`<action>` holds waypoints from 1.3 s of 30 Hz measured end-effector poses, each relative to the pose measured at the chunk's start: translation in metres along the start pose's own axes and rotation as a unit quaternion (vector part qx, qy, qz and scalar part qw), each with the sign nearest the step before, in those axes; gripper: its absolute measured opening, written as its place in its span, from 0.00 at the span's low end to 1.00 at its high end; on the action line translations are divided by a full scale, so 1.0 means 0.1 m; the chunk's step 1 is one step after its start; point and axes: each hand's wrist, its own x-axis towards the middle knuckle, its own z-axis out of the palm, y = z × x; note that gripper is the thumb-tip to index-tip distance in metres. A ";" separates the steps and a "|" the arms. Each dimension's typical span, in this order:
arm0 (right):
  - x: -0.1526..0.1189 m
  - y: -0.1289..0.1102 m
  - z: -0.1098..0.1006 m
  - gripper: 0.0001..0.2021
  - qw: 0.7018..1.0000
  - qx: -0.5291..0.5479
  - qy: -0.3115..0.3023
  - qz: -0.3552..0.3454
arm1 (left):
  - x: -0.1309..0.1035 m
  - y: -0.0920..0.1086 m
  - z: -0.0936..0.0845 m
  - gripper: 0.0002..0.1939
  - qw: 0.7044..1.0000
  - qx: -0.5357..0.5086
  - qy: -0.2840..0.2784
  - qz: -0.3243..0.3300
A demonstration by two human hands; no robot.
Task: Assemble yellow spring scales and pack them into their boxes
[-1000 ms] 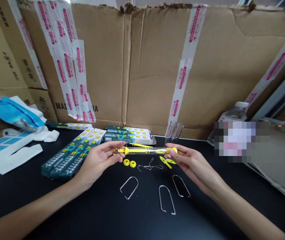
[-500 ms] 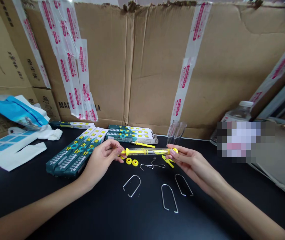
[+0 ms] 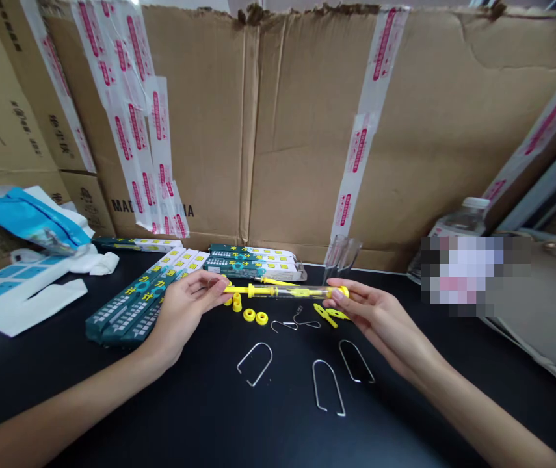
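Observation:
A tubular spring scale [image 3: 290, 292], clear with yellow ends, lies level between my two hands above the black table. My left hand [image 3: 187, 312] pinches the yellow rod that sticks out of the tube's left end, by its small metal hook. My right hand [image 3: 372, 312] holds the yellow cap at the right end between thumb and fingers. Below the tube are yellow rings [image 3: 255, 317], thin wire hooks [image 3: 294, 324] and flat yellow pieces [image 3: 325, 316]. Three U-shaped metal wires [image 3: 329, 387] lie nearer to me.
Green-and-white boxes [image 3: 136, 305] lie on the left, and more boxes [image 3: 253, 261] at the back. Clear tubes [image 3: 341, 257] stand behind my right hand. A plastic bottle [image 3: 470, 218] and a beige bag [image 3: 545, 312] are on the right. A cardboard wall [image 3: 302, 143] closes off the back.
My left hand has moved left and drawn the yellow rod further out of the tube. My right hand stays at the cap.

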 end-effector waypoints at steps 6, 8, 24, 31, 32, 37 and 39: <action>-0.02 -0.03 0.04 0.25 0.999 -0.022 0.007 -0.023 | 0.00 -0.01 0.02 0.17 1.000 0.006 -0.015 -0.011; -0.02 -0.03 0.04 0.25 0.999 -0.035 0.008 -0.032 | 0.00 -0.01 0.02 0.17 1.000 0.008 -0.025 -0.018; -0.02 -0.03 0.05 0.27 0.998 -0.056 0.006 -0.033 | 0.04 -0.03 -0.02 0.15 0.991 0.112 -0.046 0.049; -0.04 -0.04 0.05 0.26 0.999 -0.044 0.004 -0.020 | 0.03 -0.01 -0.02 0.14 0.991 0.115 -0.041 0.052; -0.04 -0.04 0.06 0.26 0.999 -0.039 0.005 -0.017 | 0.03 -0.01 -0.02 0.15 0.992 0.108 -0.042 0.052; -0.05 -0.03 0.05 0.25 1.000 -0.013 0.002 0.002 | 0.04 -0.04 -0.04 0.09 0.995 0.074 -0.027 0.053; -0.05 -0.02 0.03 0.25 1.000 -0.007 0.003 0.006 | 0.05 -0.05 -0.04 0.13 0.997 0.061 -0.022 0.051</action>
